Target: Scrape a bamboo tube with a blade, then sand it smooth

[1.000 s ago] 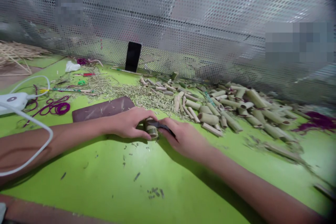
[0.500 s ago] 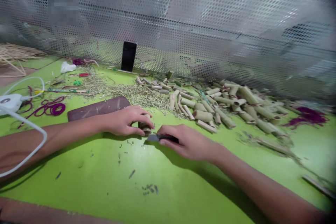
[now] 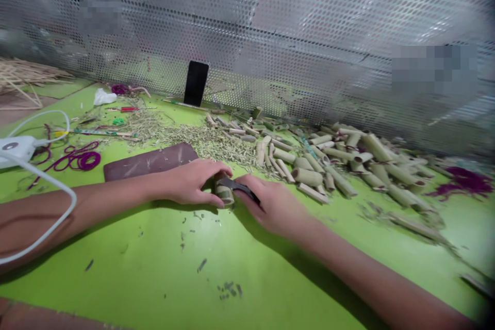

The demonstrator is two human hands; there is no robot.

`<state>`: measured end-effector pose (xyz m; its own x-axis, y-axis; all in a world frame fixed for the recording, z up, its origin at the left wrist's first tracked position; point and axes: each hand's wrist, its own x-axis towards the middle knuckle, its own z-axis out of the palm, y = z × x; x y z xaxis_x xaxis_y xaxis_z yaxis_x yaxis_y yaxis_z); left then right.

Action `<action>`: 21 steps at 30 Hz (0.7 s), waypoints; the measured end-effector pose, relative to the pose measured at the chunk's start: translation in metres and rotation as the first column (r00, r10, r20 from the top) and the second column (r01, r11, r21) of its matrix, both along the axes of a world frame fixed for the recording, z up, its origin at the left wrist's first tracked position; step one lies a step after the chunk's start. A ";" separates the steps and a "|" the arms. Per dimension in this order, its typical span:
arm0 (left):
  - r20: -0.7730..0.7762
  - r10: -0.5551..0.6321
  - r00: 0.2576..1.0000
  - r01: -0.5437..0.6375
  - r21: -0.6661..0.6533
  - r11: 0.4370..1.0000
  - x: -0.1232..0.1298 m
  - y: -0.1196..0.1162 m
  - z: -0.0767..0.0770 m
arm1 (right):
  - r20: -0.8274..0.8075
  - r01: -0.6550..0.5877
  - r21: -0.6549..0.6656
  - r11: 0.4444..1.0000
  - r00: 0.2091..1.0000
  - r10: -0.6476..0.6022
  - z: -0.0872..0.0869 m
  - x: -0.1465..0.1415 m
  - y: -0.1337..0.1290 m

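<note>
My left hand (image 3: 192,183) grips a short green bamboo tube (image 3: 225,192) on the green tabletop (image 3: 154,263). My right hand (image 3: 268,205) holds a small dark-handled knife (image 3: 240,186) across the top of that tube. The knife's blade lies against the tube and is mostly hidden by my fingers. Both hands are close together, with small green shavings scattered on the table below them.
A large heap of cut bamboo tubes (image 3: 340,162) lies to the right, with fibrous shavings (image 3: 204,143) behind my hands. A brown pad (image 3: 149,162), purple cord (image 3: 79,161), white cable (image 3: 46,180) and upright phone (image 3: 196,83) stand before a perforated metal screen (image 3: 247,26).
My right hand has moved up and back to the tube, bringing the knife from below the tube to across its top. My left hand still grips the tube.
</note>
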<state>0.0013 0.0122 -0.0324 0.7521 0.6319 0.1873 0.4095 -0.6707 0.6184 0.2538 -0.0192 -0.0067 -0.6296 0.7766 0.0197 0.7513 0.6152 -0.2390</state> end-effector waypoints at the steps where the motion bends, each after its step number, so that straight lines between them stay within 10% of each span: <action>1: 0.006 0.007 1.000 -0.007 0.016 1.000 0.000 0.000 -0.001 | 0.001 -0.008 -0.001 1.000 1.000 0.008 0.000 0.001 0.000; 16: -0.025 -0.135 0.991 0.137 0.132 0.982 -0.006 -0.002 -0.002 | -0.094 -0.185 -0.231 0.955 0.981 0.167 0.008 0.018 -0.001; 21: -0.017 -0.062 0.998 0.063 0.051 0.997 -0.005 -0.004 0.001 | -0.098 -0.122 -0.080 0.989 0.989 0.114 -0.001 0.021 0.005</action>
<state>-0.0034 0.0077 -0.0317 0.7926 0.5737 0.2066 0.3750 -0.7257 0.5768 0.2751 -0.0147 -0.0078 -0.7153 0.6985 0.0191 0.6470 0.6724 -0.3596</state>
